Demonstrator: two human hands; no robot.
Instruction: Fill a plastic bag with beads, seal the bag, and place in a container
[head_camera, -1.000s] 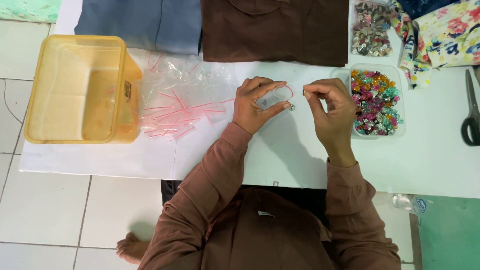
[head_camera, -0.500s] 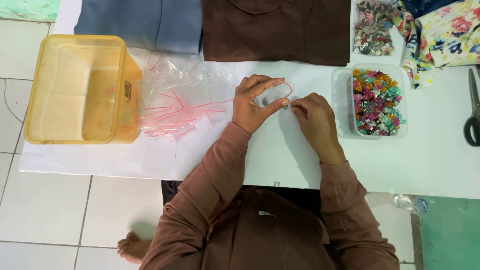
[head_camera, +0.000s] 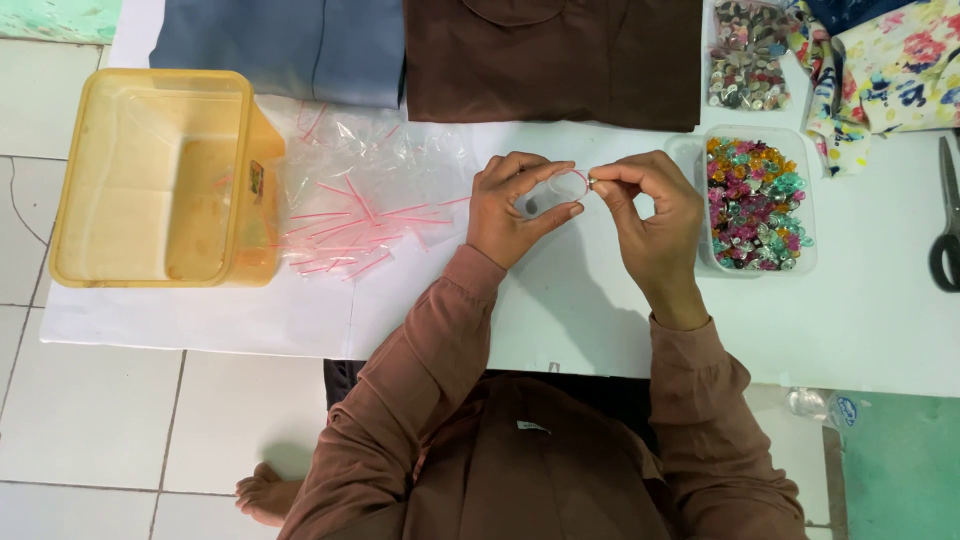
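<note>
Both hands meet over the white sheet (head_camera: 560, 320), raised a little above it and turned inward toward each other. Left hand (head_camera: 515, 205) curls its thumb and fingers around a small clear plastic sleeve with a pink edge (head_camera: 562, 185), pinching it so the pink rim arcs between the fingertips. Right hand (head_camera: 650, 215) pinches a tiny bright bead (head_camera: 592, 182) between thumb and forefinger, just at the sleeve's open end; whether bead and sleeve actually touch cannot be told. Both forearms, in brown sleeves, run up from the person's lap, elbows bent.

Just right of the right hand stands one clear tub of mixed coloured beads (head_camera: 758, 205), pink, green and orange. Beyond it, at the far edge, is a second tub of paler, silvery pieces (head_camera: 745, 55). Left of the left hand lies one loose heap of clear sleeves with pink strips (head_camera: 365, 205), too many and too overlapped to count. Further left sits one yellow plastic box (head_camera: 160, 175), open. Two folded cloths lie along the top, one blue-grey (head_camera: 290, 45) and one dark brown (head_camera: 555, 55), with a flowered fabric (head_camera: 890, 70) at the upper right. One pair of scissors (head_camera: 945, 220) rests at the right edge.
</note>
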